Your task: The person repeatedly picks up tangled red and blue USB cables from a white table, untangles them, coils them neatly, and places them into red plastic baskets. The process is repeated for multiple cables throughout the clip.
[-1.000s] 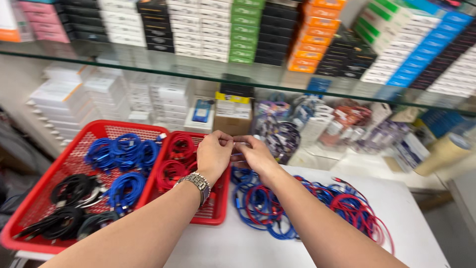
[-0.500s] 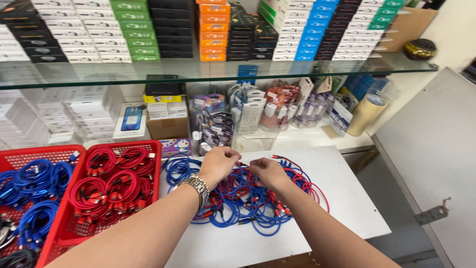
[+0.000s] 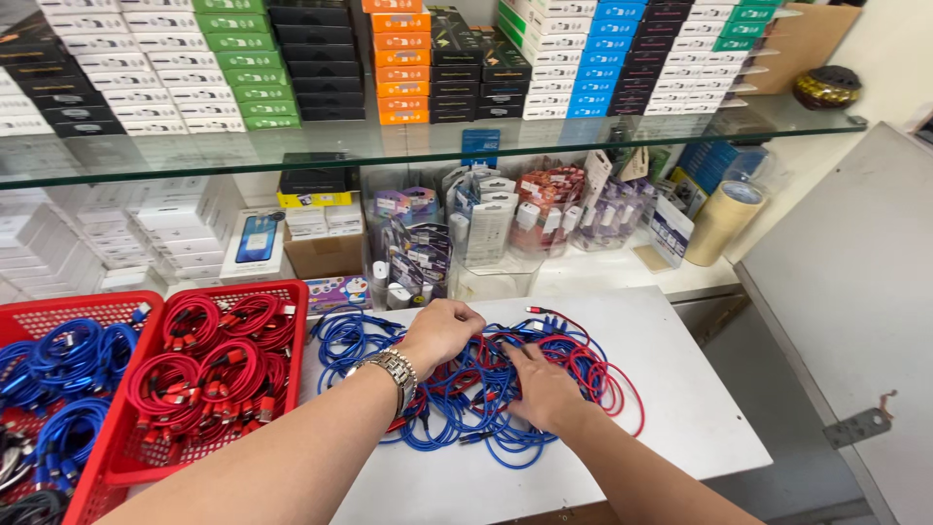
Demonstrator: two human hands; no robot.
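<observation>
The right hand (image 3: pixel 542 386) covers part of the tangled cables (image 3: pixel 466 389), its fingers buried among them. The left basket (image 3: pixel 58 311) is cut off by the picture's edge. Packages behind the glass shelf (image 3: pixel 292 156) blur.

A loose tangle of blue and red cables (image 3: pixel 466 384) lies spread flat on the white table (image 3: pixel 680 389), just right of a red basket (image 3: pixel 292 321). The thin cords loop over one another in a wide, low heap, with red strands curling out at its right edge.
</observation>
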